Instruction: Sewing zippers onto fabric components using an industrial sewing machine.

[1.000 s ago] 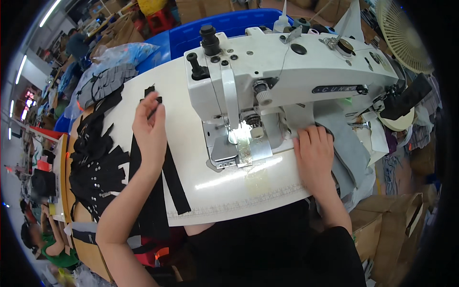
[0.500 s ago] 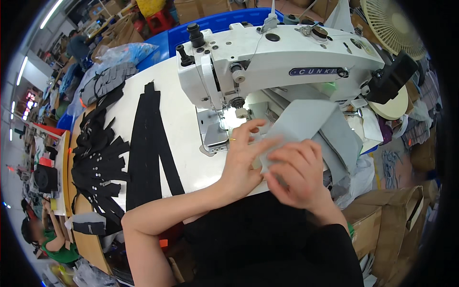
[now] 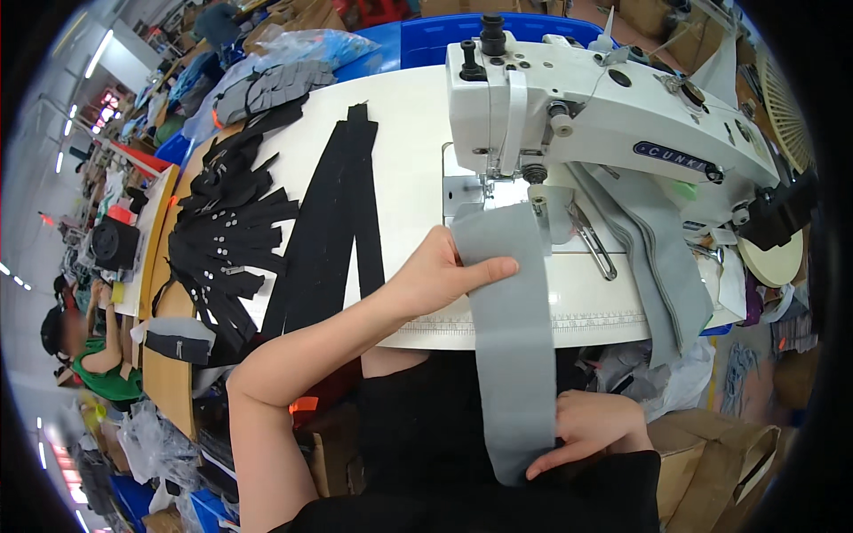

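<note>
Your work looks to be at an early stage: one gray fabric strip [image 3: 515, 346] is clear of the gray fabric pieces [image 3: 662, 258] layered to the right of your left hand, and it runs lengthwise from one hand to the other. Your left hand [image 3: 453, 274] grips it near the far end, thumb on top, just short of the lit needle area of the sewing machine [image 3: 604, 124]; your right hand [image 3: 595, 431] seems to hold the near end by its right edge, though its fingers are partly hidden. No seam shows on the face turned up, and whether the far end is under the presser foot cannot be told, so the stitching is probably yet to be done. The black fabric strips [image 3: 324, 213] lie apart from it on the worktop [image 3: 413, 178], left of your left hand. Half a second ago your hands were close together in front of the needle with the gray piece bunched by them; now they are well apart and it is drawn out straight, and a slim metal hand tool [image 3: 593, 242] shows right of your left hand.
</note>
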